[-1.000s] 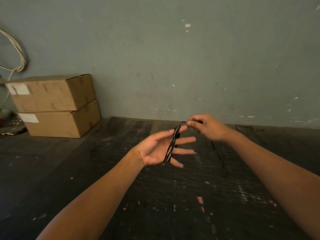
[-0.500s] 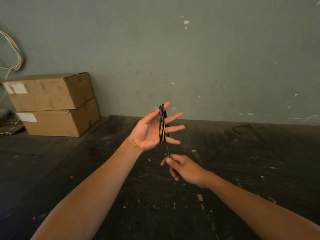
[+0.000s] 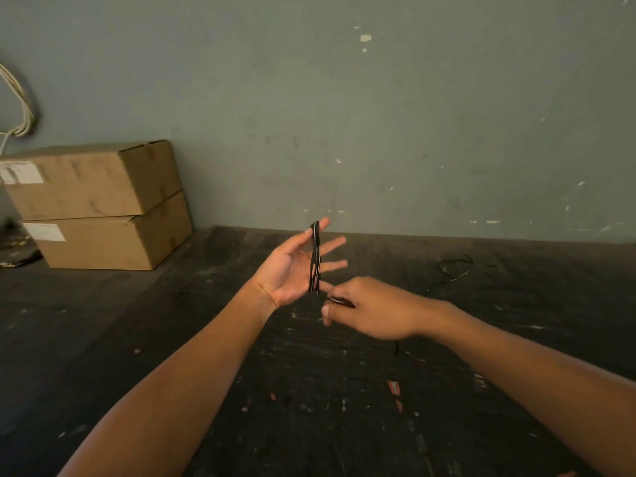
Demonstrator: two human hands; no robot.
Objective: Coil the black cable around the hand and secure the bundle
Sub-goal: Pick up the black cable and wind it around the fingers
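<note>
My left hand (image 3: 292, 266) is raised palm-up over the dark table with its fingers spread. Several turns of the thin black cable (image 3: 315, 259) run across those fingers, from the index fingertip down to the little finger. My right hand (image 3: 371, 308) sits just below and to the right of the coil, its thumb and fingers pinched on the cable's running part. The loose tail of the cable (image 3: 454, 270) lies on the table to the right, faint against the dark top.
Two stacked cardboard boxes (image 3: 99, 204) stand at the back left against the grey-green wall (image 3: 378, 115). A pale cord (image 3: 20, 108) hangs on the wall at far left. The dark table top (image 3: 309, 407) is scuffed and speckled.
My right hand went from above the left fingertips down under the left hand, then up and to the right close to the little finger, drawing the cable around. The left hand rose slightly.
</note>
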